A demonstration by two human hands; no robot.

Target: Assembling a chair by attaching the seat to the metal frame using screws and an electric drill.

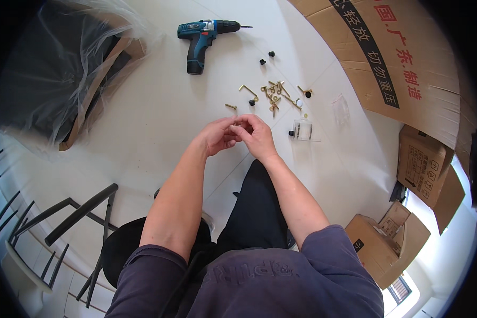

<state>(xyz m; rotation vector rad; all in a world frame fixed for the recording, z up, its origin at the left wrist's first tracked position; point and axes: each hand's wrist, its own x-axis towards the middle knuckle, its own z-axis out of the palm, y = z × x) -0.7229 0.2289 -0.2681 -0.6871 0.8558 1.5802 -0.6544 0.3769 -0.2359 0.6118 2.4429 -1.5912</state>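
Note:
My left hand (216, 135) and my right hand (257, 136) meet above the white floor, fingertips together. Both sets of fingers are bent in a pinch; whatever they hold, if anything, is too small or hidden to name. Just beyond them lies a single brass-coloured bolt (231, 107). A loose pile of brass-coloured bolts and washers (273, 96) is spread a little farther to the right, with an L-shaped hex key (248, 92) at its left side. Small black caps are scattered around, one (252, 103) close to the pile. A small clear plastic bag (303, 130) rests right of my right hand.
A blue and black cordless drill (199, 45) lies at the back. Black padded parts in clear plastic wrap (53, 74) fill the far left. Cardboard boxes (387, 53) line the right side. A black metal frame (82, 214) stands near my left forearm.

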